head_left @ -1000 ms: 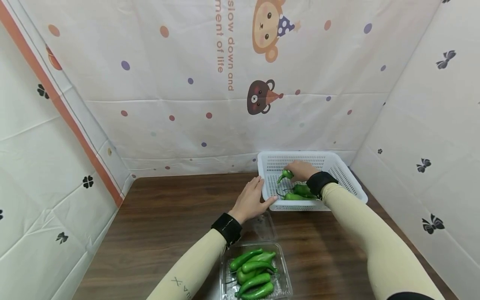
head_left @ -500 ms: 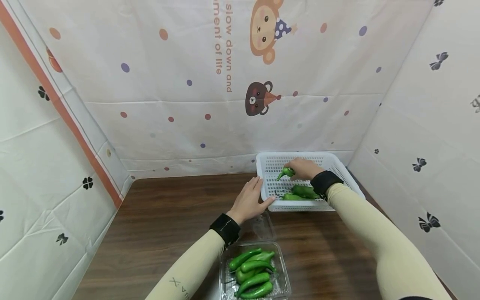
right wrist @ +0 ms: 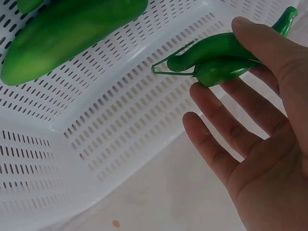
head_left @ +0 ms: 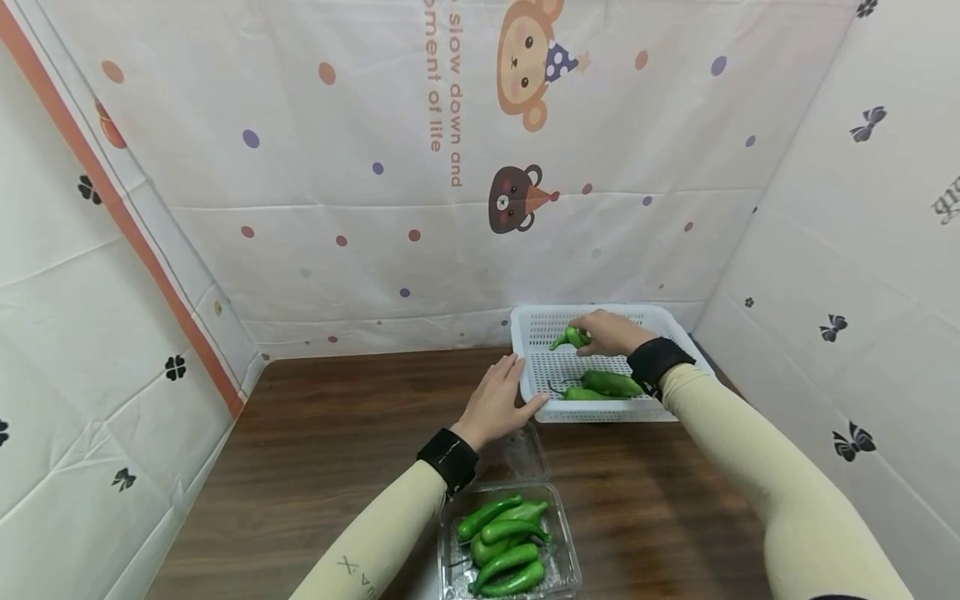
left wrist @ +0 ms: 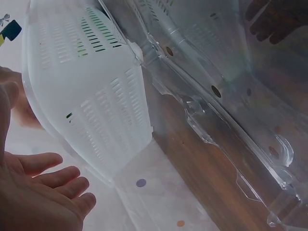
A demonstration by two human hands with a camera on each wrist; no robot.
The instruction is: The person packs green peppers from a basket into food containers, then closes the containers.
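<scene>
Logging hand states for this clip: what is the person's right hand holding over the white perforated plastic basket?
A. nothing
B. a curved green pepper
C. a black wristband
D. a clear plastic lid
B: the right hand pinches a curved green pepper between thumb and fingers above the white perforated plastic basket.

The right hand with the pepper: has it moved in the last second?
Yes. The right hand has carried its pepper a little toward the far wall of the basket, away from the two peppers lying there.
</scene>
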